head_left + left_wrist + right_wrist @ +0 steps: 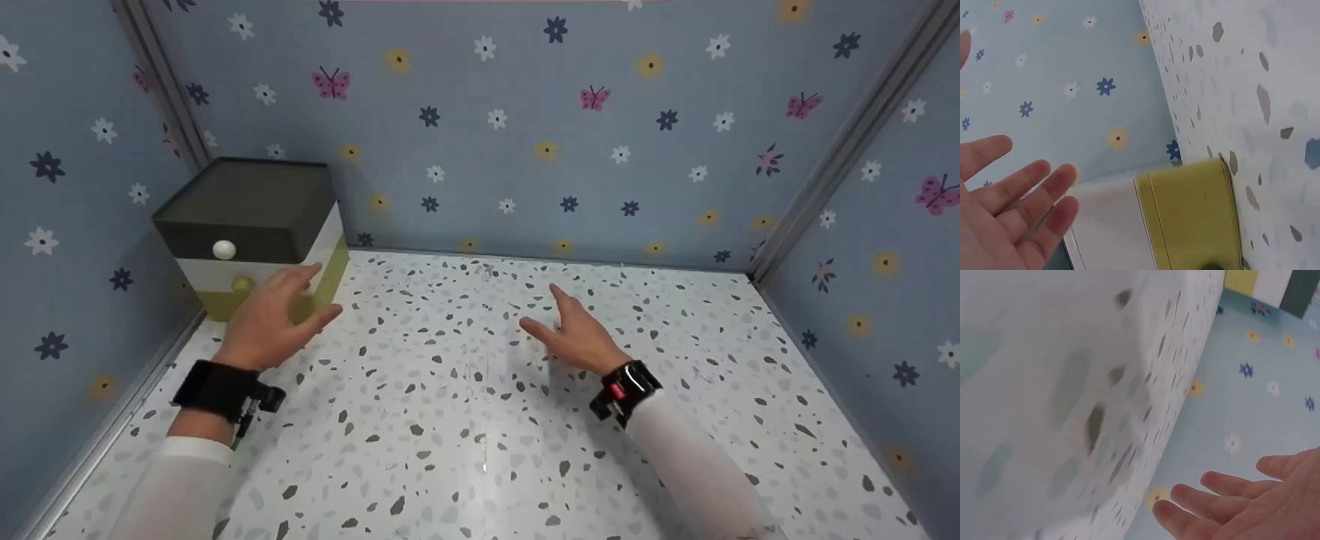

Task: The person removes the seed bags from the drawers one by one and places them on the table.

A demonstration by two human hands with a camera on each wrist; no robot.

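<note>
Honestly, my left hand [270,319], loosely spread and empty like my right hand [583,337], could bump the drawers [259,244], frame left, reaching carelessly.

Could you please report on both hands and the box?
Left hand open, near box, contact unclear. Right hand open, empty, over table. Box upright, back left. No obstruction seen.

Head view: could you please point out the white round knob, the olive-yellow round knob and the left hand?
White round knob [224,250], head view: middle of its front.
Olive-yellow round knob [242,285], head view: its front.
Left hand [264,322], head view: back of the hand.
</note>
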